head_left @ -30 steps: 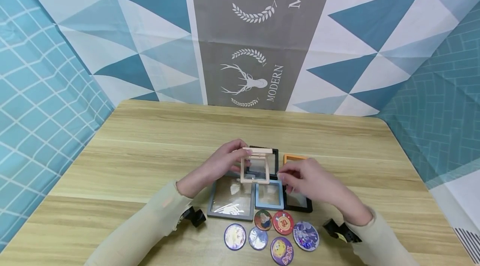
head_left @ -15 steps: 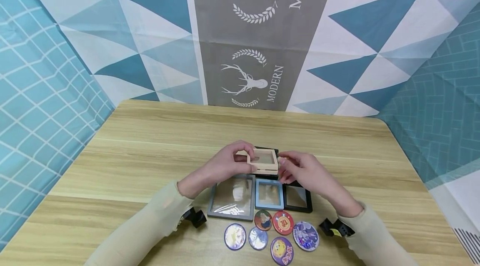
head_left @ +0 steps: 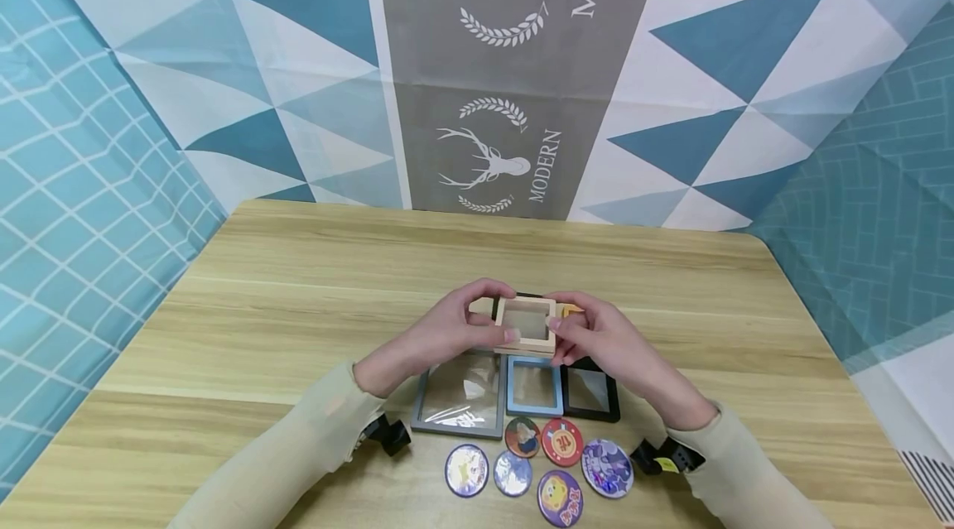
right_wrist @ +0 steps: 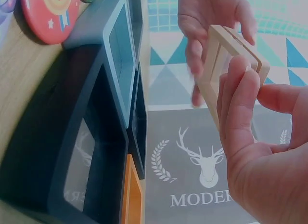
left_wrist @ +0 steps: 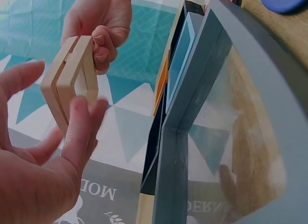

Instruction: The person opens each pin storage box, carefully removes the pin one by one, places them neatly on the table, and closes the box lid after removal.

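A small beige display frame (head_left: pixel 527 320) with a clear film window is held up above the other frames. It has two halves, and a narrow gap runs along its side in the left wrist view. My right hand (head_left: pixel 607 347) pinches its right edge between thumb and fingers, as the right wrist view also shows. My left hand (head_left: pixel 450 329) is spread around its left side. In the left wrist view the left hand's fingers (left_wrist: pixel 77 132) overlap the frame's near edge, while another digit stands off it. The right wrist view shows the left hand (right_wrist: pixel 211 21) loosely extended beside the frame.
Below lie a large grey frame (head_left: pixel 422 405), a light blue frame (head_left: pixel 535 411) and a black frame (head_left: pixel 613 405). Another black frame (right_wrist: pixel 139 123) and an orange frame (head_left: pixel 570 311) sit behind. Several round badges (head_left: pixel 562 441) lie at the front. A patterned curtain (head_left: pixel 298 57) backs the table.
The beige frame has moved right and been turned over from its raised, angled pose. My right hand has come in and taken its right edge; my left hand's hold has loosened.
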Tool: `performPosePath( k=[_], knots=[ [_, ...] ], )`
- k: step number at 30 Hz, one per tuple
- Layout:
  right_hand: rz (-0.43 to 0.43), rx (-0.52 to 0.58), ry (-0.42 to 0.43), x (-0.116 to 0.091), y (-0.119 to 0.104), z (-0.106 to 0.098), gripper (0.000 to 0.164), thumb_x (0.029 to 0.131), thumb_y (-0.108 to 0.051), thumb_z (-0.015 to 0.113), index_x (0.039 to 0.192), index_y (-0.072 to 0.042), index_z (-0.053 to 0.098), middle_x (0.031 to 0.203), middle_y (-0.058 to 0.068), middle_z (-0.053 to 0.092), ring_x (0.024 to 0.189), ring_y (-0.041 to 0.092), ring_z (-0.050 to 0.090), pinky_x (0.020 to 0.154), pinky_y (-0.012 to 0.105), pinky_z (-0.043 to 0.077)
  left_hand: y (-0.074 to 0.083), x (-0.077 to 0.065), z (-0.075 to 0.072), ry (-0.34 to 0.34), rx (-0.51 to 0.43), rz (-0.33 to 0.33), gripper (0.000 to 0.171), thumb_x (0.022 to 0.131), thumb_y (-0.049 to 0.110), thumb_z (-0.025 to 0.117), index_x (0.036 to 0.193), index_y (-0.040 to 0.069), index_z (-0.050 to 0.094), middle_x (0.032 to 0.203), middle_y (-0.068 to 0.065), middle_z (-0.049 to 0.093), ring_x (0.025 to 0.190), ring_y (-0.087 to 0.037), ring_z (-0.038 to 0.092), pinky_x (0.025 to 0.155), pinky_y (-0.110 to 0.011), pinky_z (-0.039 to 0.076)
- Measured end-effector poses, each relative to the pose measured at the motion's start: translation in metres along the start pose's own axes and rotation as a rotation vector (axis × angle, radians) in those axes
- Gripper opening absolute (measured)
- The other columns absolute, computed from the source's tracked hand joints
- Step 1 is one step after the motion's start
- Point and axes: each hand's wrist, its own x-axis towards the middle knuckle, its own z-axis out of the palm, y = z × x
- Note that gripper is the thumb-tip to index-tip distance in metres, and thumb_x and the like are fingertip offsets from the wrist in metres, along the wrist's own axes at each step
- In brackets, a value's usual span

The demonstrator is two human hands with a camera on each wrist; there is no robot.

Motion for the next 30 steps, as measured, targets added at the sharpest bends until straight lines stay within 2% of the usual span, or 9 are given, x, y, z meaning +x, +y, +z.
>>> performPosePath(
  k=[2,6,14,19,23,25,28,30],
  knots=[
    [0.000,0.003,0.005,0.000,0.000,0.000,0.054,0.092,-0.034,0.054,0.135,-0.006,0.037,0.084,0.015,0.063,0.072,0.031,0.062,0.070,0.046,0.052,0.000,0.000,0.000,0.022,0.019,-0.019,0.058,0.080,0.031,0.070,0.129,0.016,0.043,0.092,-0.012,0.067,0.084,-0.023,0.065,0.080,-0.043,0.048],
    [0.006,0.008,-0.002,-0.001,0.001,0.000,0.056,0.092,-0.032,0.054,0.136,-0.003,0.035,0.084,0.016,0.062,0.072,0.030,0.062,0.069,0.042,0.053,0.001,0.000,0.000,0.046,0.025,-0.041,0.059,0.077,0.033,0.072,0.127,0.016,0.046,0.085,-0.010,0.068,0.079,-0.024,0.065,0.074,-0.039,0.050],
    [0.017,0.008,0.004,-0.001,0.003,0.003,0.055,0.091,-0.028,0.056,0.136,-0.004,0.035,0.086,0.016,0.062,0.073,0.029,0.062,0.068,0.037,0.053,0.001,0.000,0.000,0.047,0.002,-0.061,0.065,0.073,0.029,0.075,0.129,0.012,0.045,0.081,-0.012,0.068,0.075,-0.026,0.065,0.066,-0.036,0.051],
    [0.006,0.015,0.021,0.000,0.004,0.003,0.054,0.092,-0.028,0.055,0.137,-0.006,0.035,0.086,0.015,0.063,0.075,0.029,0.063,0.070,0.037,0.053,0.001,0.001,-0.004,0.064,0.008,-0.054,0.064,0.074,0.028,0.075,0.129,0.013,0.045,0.083,-0.011,0.068,0.077,-0.027,0.065,0.066,-0.036,0.050],
    [-0.020,0.054,0.045,0.000,0.003,0.000,0.047,0.095,-0.026,0.051,0.136,-0.009,0.037,0.092,0.019,0.062,0.078,0.030,0.062,0.073,0.039,0.052,0.003,0.002,-0.016,0.149,0.087,-0.040,0.058,0.077,0.023,0.073,0.128,0.015,0.046,0.085,-0.009,0.068,0.075,-0.033,0.064,0.057,-0.036,0.047],
    [-0.029,0.059,0.050,-0.001,0.002,-0.003,0.044,0.096,-0.024,0.048,0.136,-0.009,0.038,0.097,0.022,0.061,0.080,0.030,0.062,0.073,0.040,0.052,0.002,0.003,-0.028,0.200,0.142,-0.043,0.056,0.077,0.020,0.072,0.127,0.016,0.047,0.097,-0.007,0.066,0.073,-0.033,0.063,0.052,-0.035,0.043],
    [-0.039,0.038,0.048,-0.003,0.000,-0.005,0.042,0.096,-0.025,0.047,0.135,-0.010,0.038,0.099,0.024,0.059,0.080,0.030,0.062,0.073,0.039,0.052,-0.002,0.004,-0.045,0.263,0.235,-0.068,0.054,0.076,0.017,0.071,0.126,0.014,0.049,0.112,-0.005,0.058,0.072,-0.030,0.062,0.054,-0.037,0.046],
    [-0.039,0.030,0.040,-0.002,-0.001,-0.005,0.042,0.096,-0.025,0.047,0.134,-0.010,0.039,0.099,0.024,0.059,0.080,0.030,0.062,0.073,0.039,0.052,-0.006,0.005,-0.055,0.276,0.325,-0.095,0.055,0.075,0.018,0.071,0.125,0.013,0.050,0.119,-0.003,0.052,0.073,-0.026,0.060,0.059,-0.037,0.047]
  ],
)
